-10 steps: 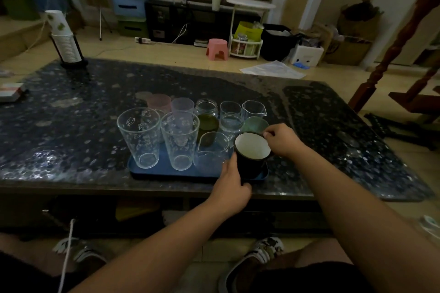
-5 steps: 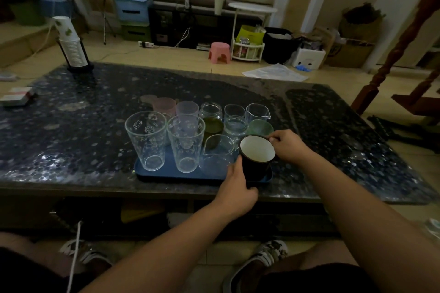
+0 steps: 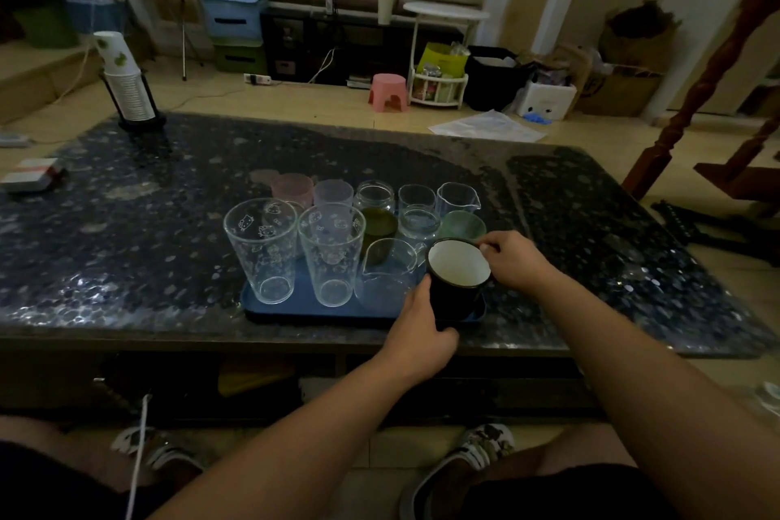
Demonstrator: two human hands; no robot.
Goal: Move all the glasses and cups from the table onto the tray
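A blue tray (image 3: 304, 306) lies near the front edge of the dark speckled table (image 3: 126, 224). It holds several glasses and cups: two tall printed glasses (image 3: 261, 249), a glass pitcher (image 3: 386, 272), pink cups (image 3: 292, 190), small clear glasses and a green cup (image 3: 462, 225). A black mug with a white inside (image 3: 458, 279) stands at the tray's front right corner. My right hand (image 3: 513, 260) pinches the mug at its right rim. My left hand (image 3: 422, 321) is pressed against the mug's left side, down by the tray's front edge.
A stack of paper cups in a black holder (image 3: 126, 84) stands at the table's far left corner. A small box (image 3: 31, 173) lies at the left edge. Beyond the table are a pink stool (image 3: 388, 92), storage boxes and a white side table. A wooden post (image 3: 696, 89) rises at the right.
The camera view has shifted slightly. Both hands stay on the black mug at the tray's front right corner, and the mug has barely moved.
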